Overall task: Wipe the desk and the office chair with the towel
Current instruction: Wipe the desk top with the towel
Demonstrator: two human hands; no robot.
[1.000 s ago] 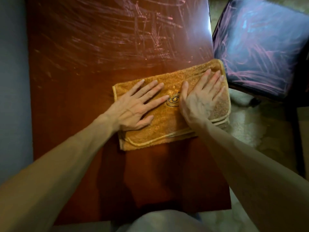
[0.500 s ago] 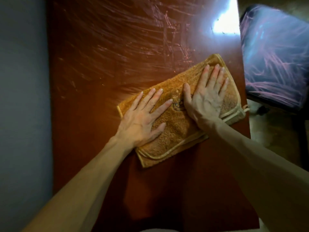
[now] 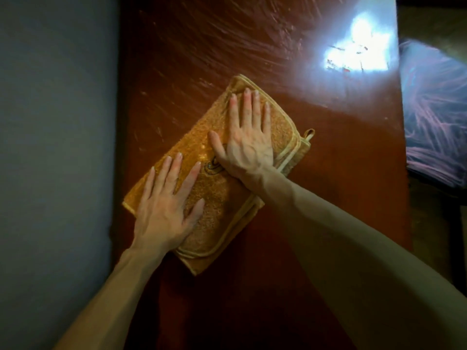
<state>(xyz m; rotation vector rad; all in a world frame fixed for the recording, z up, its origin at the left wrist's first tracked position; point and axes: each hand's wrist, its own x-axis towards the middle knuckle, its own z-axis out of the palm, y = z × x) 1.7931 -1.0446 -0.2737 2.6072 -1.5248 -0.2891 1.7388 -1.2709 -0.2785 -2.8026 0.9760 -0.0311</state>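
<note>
Roughly halfway on the worktop and nothing on the chair yet, as far as I can judge.

Folded orange towel (image 3: 225, 208) lies flat on the worktop (image 3: 328, 160), set diagonally, left of centre. Its near-left corner sits close to the left edge. Small loop (image 3: 308, 133) sticks out at its right corner.

Left hand (image 3: 164, 210) lies palm down on the near-left half, fingers straight and spread. Right hand (image 3: 249, 145) lies on the far-right half in the same pose, fingertips almost at the towel's far edge. Neither hand grips anything; both just press the cloth onto the surface. Thumbs are near each other by the printed emblem (image 3: 213, 166), not touching.

Status:
- Near part of the worktop, from the towel towards the person, reads as plain dark red-brown with no marks visible, though it is dim there.
- Far part carries pale streaks (image 3: 227, 34) across most of its width, right up to the towel's far edge, so the far half looks left to do.
- Bright glare (image 3: 358, 51) at far right hides whatever is under it.
- Chair (image 3: 434, 97) is at the right, well apart from the towel, its seat covered in pink and blue scribbles (image 3: 429, 152). It looks untouched, so the whole item is outstanding.
- Grey surface (image 3: 55, 147) left of the worktop: cannot tell what it is.
</note>
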